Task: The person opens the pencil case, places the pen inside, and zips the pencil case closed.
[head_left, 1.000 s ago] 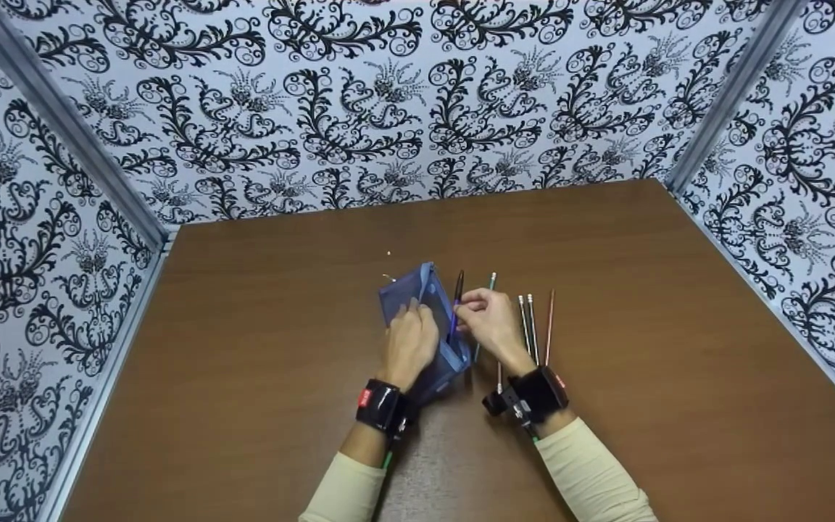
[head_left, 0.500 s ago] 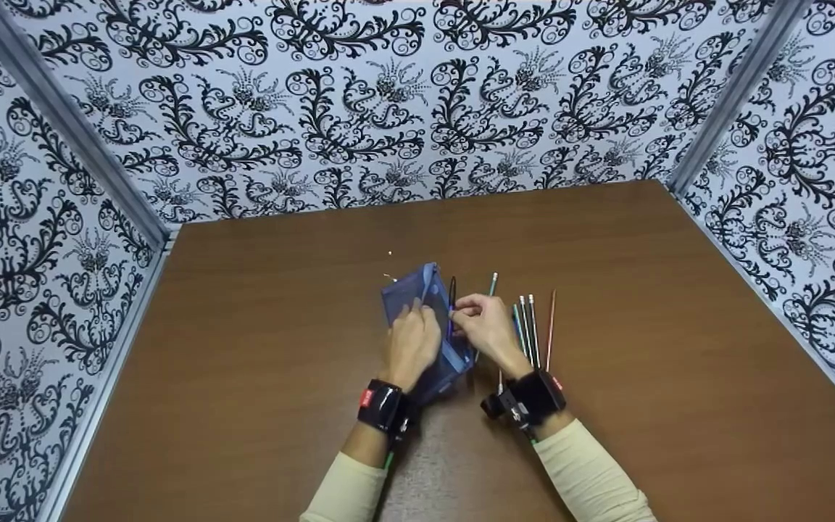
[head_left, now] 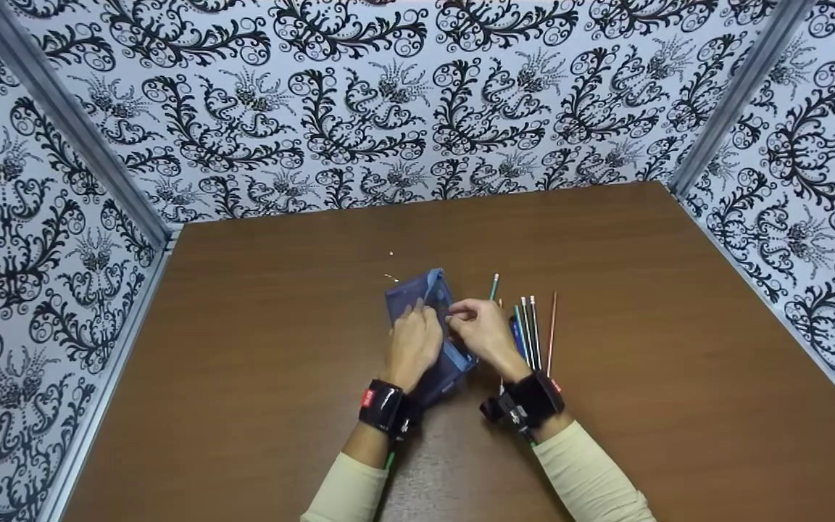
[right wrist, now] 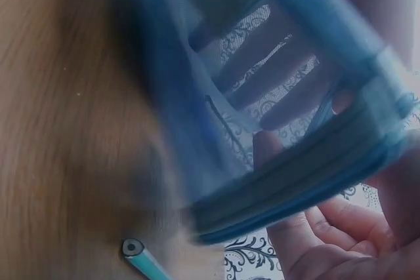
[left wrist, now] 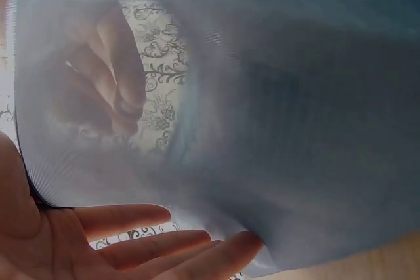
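A blue mesh pencil case [head_left: 406, 296] lies tilted on the table, its zipped mouth spread towards the right. My left hand [head_left: 414, 344] holds it by the side; in the left wrist view the fingers [left wrist: 157, 247] stretch along the mesh. At the mouth is my right hand [head_left: 486, 333], with fingertips at the opening and loosely bent. Through the mesh in the right wrist view, a blurred blue pen [right wrist: 211, 126] with a dark end shows inside the case, apart from the right fingertips [right wrist: 266, 145]. The rest of the pen is hidden.
Right of the case lie several pencils [head_left: 532, 326], a blue item [head_left: 515, 333] and a red pencil [head_left: 551, 330]. A teal pencil [head_left: 494, 286] sits partly behind the right hand. Patterned walls [head_left: 403, 94] border the brown table [head_left: 280, 326] behind and on both sides.
The pen, earlier upright in my right fingers at the mouth, has gone down into the pencil case and out of the head view. The right hand has shifted slightly left; the left hand holds its place.
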The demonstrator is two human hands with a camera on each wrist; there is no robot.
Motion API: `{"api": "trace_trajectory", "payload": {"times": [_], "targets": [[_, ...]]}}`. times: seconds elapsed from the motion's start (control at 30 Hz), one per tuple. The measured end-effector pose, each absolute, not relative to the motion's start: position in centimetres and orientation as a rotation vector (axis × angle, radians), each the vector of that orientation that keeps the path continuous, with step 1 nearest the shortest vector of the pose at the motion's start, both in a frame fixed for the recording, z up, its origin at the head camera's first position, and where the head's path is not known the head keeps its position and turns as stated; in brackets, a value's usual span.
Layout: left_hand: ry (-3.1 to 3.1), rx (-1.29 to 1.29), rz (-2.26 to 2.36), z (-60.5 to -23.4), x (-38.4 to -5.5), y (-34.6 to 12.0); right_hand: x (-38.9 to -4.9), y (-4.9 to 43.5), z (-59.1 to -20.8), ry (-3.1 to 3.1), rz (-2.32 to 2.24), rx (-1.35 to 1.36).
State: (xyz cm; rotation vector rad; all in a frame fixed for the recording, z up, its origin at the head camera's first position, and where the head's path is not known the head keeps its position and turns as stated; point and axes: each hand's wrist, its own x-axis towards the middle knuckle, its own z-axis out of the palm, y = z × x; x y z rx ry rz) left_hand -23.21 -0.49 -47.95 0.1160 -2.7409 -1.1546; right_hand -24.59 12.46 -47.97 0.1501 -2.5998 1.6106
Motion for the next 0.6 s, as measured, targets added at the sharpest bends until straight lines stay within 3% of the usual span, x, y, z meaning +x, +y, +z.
{"api": "trace_trajectory", "payload": {"times": [0.6], "targets": [[-2.693, 0.142, -1.228, -48.13, -23.47, -1.09, -24.86, 13.25, -47.46, -2.545, 1.787, 0.150]]}}
